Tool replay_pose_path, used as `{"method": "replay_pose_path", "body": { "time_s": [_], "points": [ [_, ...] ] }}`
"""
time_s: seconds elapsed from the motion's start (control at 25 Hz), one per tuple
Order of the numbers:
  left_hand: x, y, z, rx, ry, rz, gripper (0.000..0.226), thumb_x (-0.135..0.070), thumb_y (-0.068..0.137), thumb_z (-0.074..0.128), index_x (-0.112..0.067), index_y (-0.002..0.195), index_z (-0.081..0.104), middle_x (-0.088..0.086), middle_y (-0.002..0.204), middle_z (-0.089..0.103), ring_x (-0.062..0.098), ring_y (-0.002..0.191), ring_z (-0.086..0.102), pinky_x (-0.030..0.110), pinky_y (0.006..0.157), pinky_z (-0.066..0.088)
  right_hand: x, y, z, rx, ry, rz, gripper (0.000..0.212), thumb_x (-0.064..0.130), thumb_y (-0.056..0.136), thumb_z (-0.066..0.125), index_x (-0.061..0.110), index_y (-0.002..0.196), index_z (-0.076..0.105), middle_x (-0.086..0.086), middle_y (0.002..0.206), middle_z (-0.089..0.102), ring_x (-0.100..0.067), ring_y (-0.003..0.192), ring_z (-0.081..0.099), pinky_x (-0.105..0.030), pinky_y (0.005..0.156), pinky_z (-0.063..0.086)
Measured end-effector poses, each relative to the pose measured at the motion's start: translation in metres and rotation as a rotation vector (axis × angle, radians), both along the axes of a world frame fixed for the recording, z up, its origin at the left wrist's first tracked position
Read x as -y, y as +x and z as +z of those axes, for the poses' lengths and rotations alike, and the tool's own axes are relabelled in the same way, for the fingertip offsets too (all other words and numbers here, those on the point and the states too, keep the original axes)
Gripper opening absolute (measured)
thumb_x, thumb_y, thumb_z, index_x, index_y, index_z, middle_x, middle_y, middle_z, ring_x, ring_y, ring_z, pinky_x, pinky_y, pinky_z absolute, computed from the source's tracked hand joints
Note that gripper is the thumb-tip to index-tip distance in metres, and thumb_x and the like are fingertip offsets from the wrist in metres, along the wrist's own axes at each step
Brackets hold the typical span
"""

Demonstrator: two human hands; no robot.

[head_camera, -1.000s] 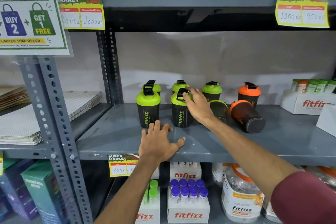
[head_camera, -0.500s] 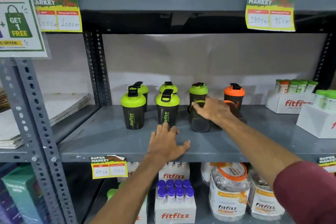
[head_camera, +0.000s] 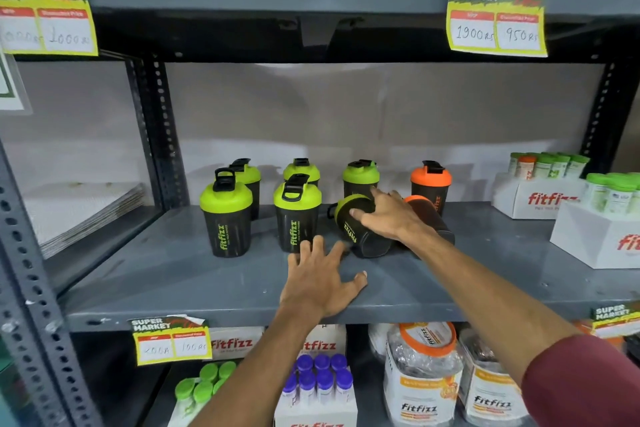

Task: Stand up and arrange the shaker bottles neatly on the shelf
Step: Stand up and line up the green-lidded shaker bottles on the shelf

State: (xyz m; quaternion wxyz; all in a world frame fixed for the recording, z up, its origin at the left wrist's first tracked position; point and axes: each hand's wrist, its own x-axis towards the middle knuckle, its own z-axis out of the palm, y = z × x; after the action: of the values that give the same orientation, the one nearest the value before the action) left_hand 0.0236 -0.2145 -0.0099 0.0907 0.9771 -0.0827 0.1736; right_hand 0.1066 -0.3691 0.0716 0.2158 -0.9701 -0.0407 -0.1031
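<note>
Several black shaker bottles stand on the grey shelf. Two green-lidded ones stand in front, a left one and a middle one. Three more green lids stand in the back row, with an upright orange-lidded bottle to their right. A green-lidded bottle is tilted over, and my right hand grips it from above. An orange-lidded bottle lies on its side behind my right wrist, partly hidden. My left hand rests flat on the shelf, fingers spread, holding nothing.
White fitfizz display boxes with small tubes stand at the shelf's right end. Price tags hang on the shelf edges. A stack of flat sheets lies on the neighbouring shelf at left. Jars and tube boxes fill the shelf below.
My right hand left the middle front bottle, moved right and took hold of the fallen green-lidded bottle, which is now tilted up. The view has shifted right. My left hand stayed flat on the shelf.
</note>
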Motion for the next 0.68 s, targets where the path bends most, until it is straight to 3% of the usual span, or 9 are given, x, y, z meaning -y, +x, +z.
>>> {"method": "replay_pose_path", "body": {
  "time_s": [0.08,0.16,0.28,0.4,0.48,0.56,0.68],
  "points": [
    [-0.002,0.0,0.002,-0.015,0.021,-0.008,0.07,-0.072,0.091,0.033,-0.039,0.152,0.032,0.005,0.135,0.038,0.027,0.123,0.035,0.048,0.107,0.031,0.001,-0.001,0.003,-0.074,-0.016,0.001,0.086,0.069,0.083,0.057,0.012,0.147,0.045,-0.017,0.142,0.051,-0.035,0.126,0.054,-0.039,0.099,0.048],
    [-0.004,0.0,0.003,-0.034,0.035,-0.01,0.074,-0.073,0.092,0.03,-0.038,0.157,0.027,0.006,0.135,0.037,0.027,0.123,0.035,0.048,0.108,0.031,0.002,-0.004,0.011,-0.208,0.021,0.016,0.086,0.073,0.078,0.061,0.013,0.138,0.051,-0.01,0.133,0.058,-0.029,0.111,0.061,-0.033,0.076,0.054],
    [-0.003,-0.002,0.003,-0.046,0.039,-0.014,0.077,-0.073,0.092,0.029,-0.039,0.159,0.019,0.006,0.135,0.038,0.027,0.122,0.035,0.047,0.107,0.032,0.003,-0.01,0.014,-0.282,0.082,0.007,0.094,0.064,0.078,0.067,0.016,0.15,0.032,-0.007,0.139,0.052,-0.026,0.11,0.057,-0.03,0.062,0.047],
    [-0.002,-0.003,0.003,-0.042,0.045,-0.01,0.076,-0.073,0.092,0.027,-0.041,0.16,0.013,0.007,0.135,0.037,0.027,0.122,0.035,0.046,0.106,0.032,0.004,-0.013,0.007,-0.181,0.205,0.019,0.1,0.055,0.081,0.07,0.015,0.154,0.015,-0.011,0.142,0.05,-0.029,0.12,0.055,-0.031,0.07,0.046],
    [-0.002,-0.003,0.003,-0.041,0.047,-0.007,0.075,-0.072,0.092,0.027,-0.042,0.16,0.012,0.007,0.136,0.036,0.027,0.123,0.035,0.046,0.106,0.031,0.003,-0.015,-0.002,-0.091,0.341,0.054,0.1,0.047,0.082,0.073,0.014,0.153,0.011,-0.012,0.14,0.052,-0.03,0.125,0.053,-0.033,0.086,0.048],
    [-0.001,-0.004,0.002,-0.039,0.044,-0.006,0.075,-0.072,0.092,0.027,-0.042,0.159,0.012,0.008,0.137,0.036,0.027,0.124,0.034,0.047,0.107,0.031,0.002,-0.019,-0.013,-0.011,0.48,0.085,0.099,0.036,0.083,0.075,0.018,0.152,0.007,-0.011,0.14,0.053,-0.028,0.128,0.051,-0.031,0.098,0.043],
    [0.0,-0.004,0.002,-0.029,0.039,0.003,0.074,-0.071,0.092,0.028,-0.041,0.159,0.016,0.008,0.136,0.037,0.027,0.125,0.034,0.046,0.107,0.031,0.0,-0.025,-0.031,0.089,0.575,0.093,0.097,0.026,0.081,0.078,0.02,0.15,0.01,-0.009,0.14,0.051,-0.026,0.128,0.051,-0.032,0.103,0.043]
  ]
}}
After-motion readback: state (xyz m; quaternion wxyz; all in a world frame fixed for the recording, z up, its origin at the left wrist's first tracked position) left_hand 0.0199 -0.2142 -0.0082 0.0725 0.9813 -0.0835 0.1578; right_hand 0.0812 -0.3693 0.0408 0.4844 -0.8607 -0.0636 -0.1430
